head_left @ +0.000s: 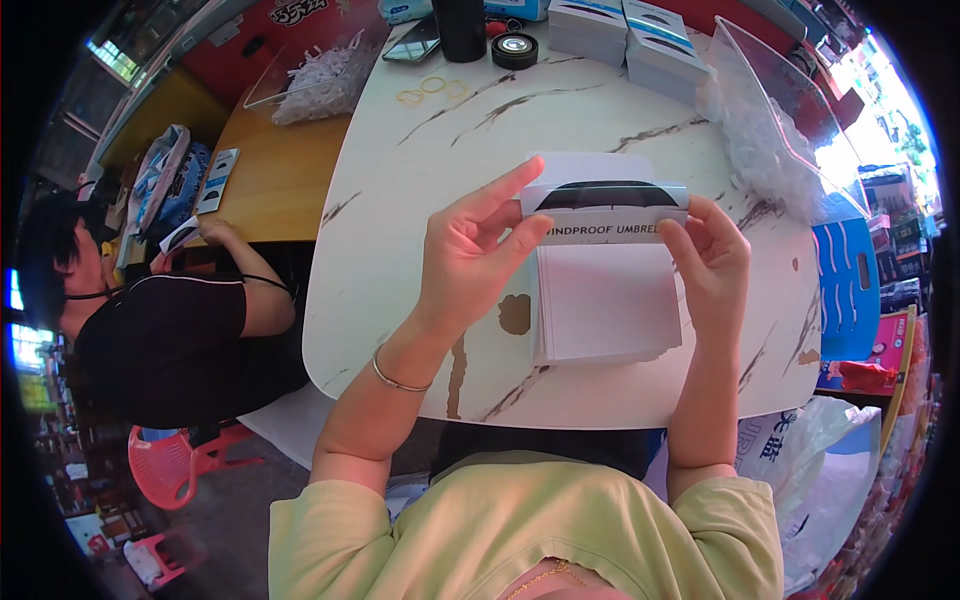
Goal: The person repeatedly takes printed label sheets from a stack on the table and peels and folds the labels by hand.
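Observation:
Between both hands a printed card (605,212) is held up, curved, showing a black umbrella picture and the letters "INDPROOF UMBREL". My left hand (482,245) grips the card's left end, its thumb on the front and the index finger pointing up. At the right end, my right hand (708,262) pinches the card between thumb and fingers. Just below the card lies a stack of blank white cards (608,310) on the marbled table (400,240). Another white sheet (590,167) shows behind the held card.
Printed card stacks (660,45), a black cup (459,28), a phone (413,42), a round black object (514,50) and rubber bands (433,87) lie at the back. A clear bin (770,120) stands right. A person (170,330) handles a card at the left wooden table (285,170).

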Demonstrator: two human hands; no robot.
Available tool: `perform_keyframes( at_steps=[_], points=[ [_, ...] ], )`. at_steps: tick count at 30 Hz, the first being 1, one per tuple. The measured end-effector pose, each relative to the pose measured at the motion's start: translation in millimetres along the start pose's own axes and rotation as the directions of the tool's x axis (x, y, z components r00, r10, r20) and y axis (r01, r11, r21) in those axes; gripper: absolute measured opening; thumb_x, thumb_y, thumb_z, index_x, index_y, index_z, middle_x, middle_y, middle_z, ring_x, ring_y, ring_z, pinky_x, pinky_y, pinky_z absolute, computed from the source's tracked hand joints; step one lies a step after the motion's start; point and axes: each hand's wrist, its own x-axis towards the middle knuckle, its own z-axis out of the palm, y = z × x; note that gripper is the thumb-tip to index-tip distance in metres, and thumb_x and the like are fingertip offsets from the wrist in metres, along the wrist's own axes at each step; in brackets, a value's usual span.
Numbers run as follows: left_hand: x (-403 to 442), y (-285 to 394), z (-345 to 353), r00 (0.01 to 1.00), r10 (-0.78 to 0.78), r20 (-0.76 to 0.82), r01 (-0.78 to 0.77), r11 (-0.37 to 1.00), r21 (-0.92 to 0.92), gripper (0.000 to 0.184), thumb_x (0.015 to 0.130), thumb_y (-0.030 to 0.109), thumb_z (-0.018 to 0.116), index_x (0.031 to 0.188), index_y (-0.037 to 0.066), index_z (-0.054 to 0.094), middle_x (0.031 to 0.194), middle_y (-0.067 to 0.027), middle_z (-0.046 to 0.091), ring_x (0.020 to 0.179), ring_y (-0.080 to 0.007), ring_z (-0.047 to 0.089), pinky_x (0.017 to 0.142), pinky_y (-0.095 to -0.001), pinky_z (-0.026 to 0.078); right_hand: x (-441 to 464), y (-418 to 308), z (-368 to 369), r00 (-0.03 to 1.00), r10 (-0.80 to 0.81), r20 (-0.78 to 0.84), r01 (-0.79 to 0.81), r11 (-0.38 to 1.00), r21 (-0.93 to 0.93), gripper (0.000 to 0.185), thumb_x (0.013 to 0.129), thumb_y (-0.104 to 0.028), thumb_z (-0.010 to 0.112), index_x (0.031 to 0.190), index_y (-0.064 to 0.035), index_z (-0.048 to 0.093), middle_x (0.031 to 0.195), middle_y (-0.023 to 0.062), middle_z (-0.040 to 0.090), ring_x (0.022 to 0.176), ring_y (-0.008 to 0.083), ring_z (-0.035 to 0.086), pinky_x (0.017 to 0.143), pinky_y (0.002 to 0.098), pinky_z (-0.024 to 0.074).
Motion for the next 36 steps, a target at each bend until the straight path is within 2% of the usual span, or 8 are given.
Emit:
perform_keyframes(
  at_steps=[6, 14, 16, 22, 34, 36],
  points=[
    [0.0, -2.8, -0.1, 1.000, 0.009, 0.000, -0.009, 1.000, 0.020, 0.043, 0.079, -0.001, 0.061, 0.121, 0.003, 0.049, 0.068, 0.0037, 0.055, 0.062, -0.0012, 0.044, 0.057, -0.0149, 0.035, -0.5, 3.1, -1.8, 0.998, 0.061, -0.015, -0.062, 0.998, -0.007, 0.018, 0.080, -0.006, 0.061, 0.095, 0.0019, 0.057, 0.076, 0.0064, 0.064, 0.070, 0.0061, 0.057, 0.062, 0.0177, 0.0414],
    [-0.7, -4.4, -1.9, 1.000, 0.027, -0.015, -0.026, 0.996, 0.083, 0.039, 0.078, -0.002, 0.061, 0.116, 0.002, 0.053, 0.067, 0.0042, 0.053, 0.062, -0.0019, 0.044, 0.059, -0.0154, 0.036, -2.7, -0.2, 0.7, 0.997, 0.064, -0.048, -0.066, 0.996, -0.054, 0.019, 0.079, -0.006, 0.062, 0.095, 0.0013, 0.055, 0.073, 0.0053, 0.064, 0.067, 0.0050, 0.055, 0.059, 0.0178, 0.0397],
    [-0.7, -5.5, -2.1, 0.999, 0.040, -0.008, -0.040, 0.997, 0.073, 0.035, 0.078, -0.003, 0.061, 0.112, 0.001, 0.056, 0.076, 0.0016, 0.058, 0.066, -0.0027, 0.046, 0.062, -0.0167, 0.039, -2.9, 1.2, 0.7, 0.997, 0.054, -0.051, -0.058, 0.996, -0.069, 0.019, 0.079, -0.005, 0.062, 0.095, 0.0013, 0.055, 0.072, 0.0050, 0.063, 0.066, 0.0047, 0.054, 0.058, 0.0177, 0.0390],
    [-0.2, -6.0, -2.4, 1.000, 0.022, 0.001, -0.022, 0.999, 0.042, 0.030, 0.077, -0.005, 0.060, 0.107, 0.000, 0.059, 0.093, -0.0016, 0.062, 0.069, -0.0045, 0.049, 0.066, -0.0179, 0.043, -3.2, 1.5, -0.3, 0.999, 0.030, -0.038, -0.033, 0.996, -0.078, 0.015, 0.080, -0.005, 0.061, 0.092, 0.0009, 0.055, 0.070, 0.0041, 0.063, 0.064, 0.0035, 0.051, 0.056, 0.0168, 0.0373],
    [0.4, -4.3, -1.9, 1.000, -0.012, 0.016, 0.012, 0.999, 0.036, 0.029, 0.077, -0.006, 0.059, 0.105, 0.001, 0.060, 0.085, 0.0009, 0.060, 0.066, -0.0032, 0.046, 0.061, -0.0172, 0.040, -1.6, 4.2, 0.5, 0.998, 0.060, -0.020, -0.061, 0.997, -0.047, 0.010, 0.080, -0.008, 0.061, 0.086, -0.0029, 0.055, 0.066, 0.0005, 0.061, 0.059, 0.0012, 0.045, 0.052, 0.0167, 0.0328],
    [0.7, -5.1, -2.7, 1.000, -0.009, 0.020, 0.008, 0.999, 0.036, 0.030, 0.077, -0.006, 0.059, 0.106, 0.001, 0.059, 0.087, 0.0000, 0.060, 0.067, -0.0035, 0.047, 0.062, -0.0174, 0.041, -2.0, 1.8, 1.4, 0.995, 0.077, -0.066, -0.086, 0.985, -0.150, 0.010, 0.080, -0.009, 0.062, 0.085, -0.0038, 0.055, 0.063, -0.0020, 0.059, 0.055, 0.0017, 0.041, 0.050, 0.0174, 0.0309]
  ],
)
